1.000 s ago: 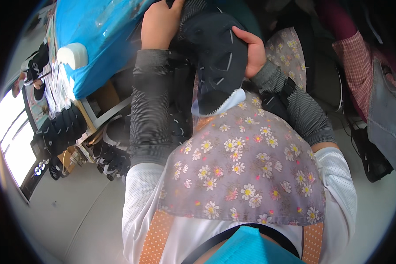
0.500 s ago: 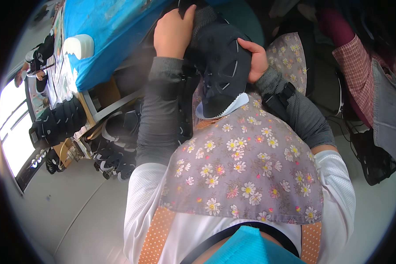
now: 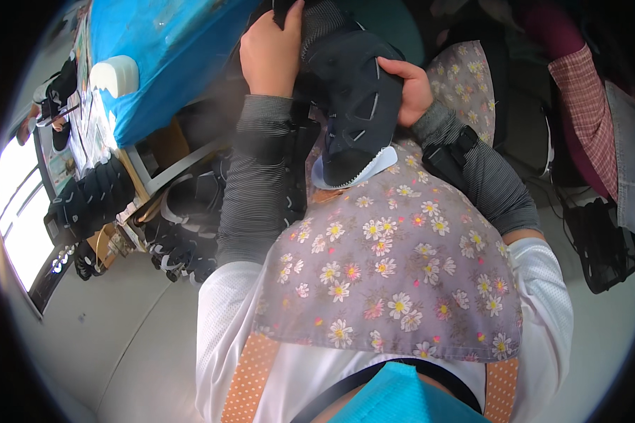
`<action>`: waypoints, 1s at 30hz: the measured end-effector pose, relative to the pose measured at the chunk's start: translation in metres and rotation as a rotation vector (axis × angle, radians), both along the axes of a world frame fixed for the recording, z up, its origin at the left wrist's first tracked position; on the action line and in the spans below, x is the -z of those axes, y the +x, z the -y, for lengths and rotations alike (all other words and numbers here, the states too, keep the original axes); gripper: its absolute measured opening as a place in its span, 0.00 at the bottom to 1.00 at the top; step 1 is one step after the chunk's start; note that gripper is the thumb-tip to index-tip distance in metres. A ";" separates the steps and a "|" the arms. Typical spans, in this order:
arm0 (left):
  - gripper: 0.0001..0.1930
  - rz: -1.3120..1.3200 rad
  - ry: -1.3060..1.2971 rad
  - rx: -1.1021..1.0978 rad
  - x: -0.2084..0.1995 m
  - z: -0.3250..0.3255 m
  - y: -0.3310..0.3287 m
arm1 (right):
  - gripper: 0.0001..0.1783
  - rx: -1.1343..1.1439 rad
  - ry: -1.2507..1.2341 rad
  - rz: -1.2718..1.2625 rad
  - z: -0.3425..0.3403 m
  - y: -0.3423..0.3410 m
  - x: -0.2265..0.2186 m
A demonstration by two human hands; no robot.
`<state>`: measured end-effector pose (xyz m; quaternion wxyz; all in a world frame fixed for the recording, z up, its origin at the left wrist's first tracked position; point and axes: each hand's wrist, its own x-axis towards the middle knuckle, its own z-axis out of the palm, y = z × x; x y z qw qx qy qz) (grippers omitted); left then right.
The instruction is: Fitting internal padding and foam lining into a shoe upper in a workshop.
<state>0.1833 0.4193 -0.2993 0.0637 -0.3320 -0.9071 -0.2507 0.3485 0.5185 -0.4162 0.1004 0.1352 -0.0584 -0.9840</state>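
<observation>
A black shoe upper (image 3: 356,92) with light slits lies over my lap, its far part dark and ribbed. Round its near end runs a pale blue-white strip with a toothed edge (image 3: 375,168). My left hand (image 3: 272,53) is closed at the far end of the upper, thumb raised; its fingertips are hidden in the dark at the top of the view. On the upper's right side, my right hand (image 3: 415,92) grips it, thumb on top and the other fingers out of sight beneath. A flowered apron (image 3: 395,275) spreads below the upper.
A blue-covered table (image 3: 169,56) stands at the far left, with a white curved block (image 3: 114,76) on it. Several dark shoe uppers (image 3: 92,194) hang beyond it. Another person's plaid sleeve (image 3: 578,92) is at the right, above a black mesh basket (image 3: 603,247).
My left hand has shifted slightly left and up. The upper and my right hand hold nearly the same place. The surroundings have shifted a little in view.
</observation>
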 end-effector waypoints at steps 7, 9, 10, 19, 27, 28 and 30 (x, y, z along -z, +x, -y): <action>0.15 -0.355 -0.306 0.272 0.043 0.005 -0.022 | 0.22 0.023 0.059 0.060 -0.001 -0.003 -0.008; 0.11 -0.155 -0.208 0.204 0.070 0.010 -0.037 | 0.22 0.007 0.050 0.053 0.002 -0.004 -0.006; 0.11 -0.107 -0.179 0.236 0.083 0.010 -0.044 | 0.22 0.010 0.041 0.051 0.002 -0.003 -0.002; 0.15 -0.402 -0.325 0.335 0.077 0.015 -0.031 | 0.26 0.028 0.054 0.001 0.003 -0.001 -0.003; 0.23 -0.280 -0.277 0.099 0.054 0.003 -0.026 | 0.24 0.037 -0.083 -0.056 0.004 -0.002 -0.009; 0.22 -0.425 -0.375 0.265 0.061 0.011 -0.027 | 0.24 0.034 -0.052 -0.048 0.002 -0.004 -0.007; 0.16 -0.230 -0.259 0.167 0.078 0.009 -0.039 | 0.24 0.036 -0.043 -0.051 0.001 -0.009 -0.002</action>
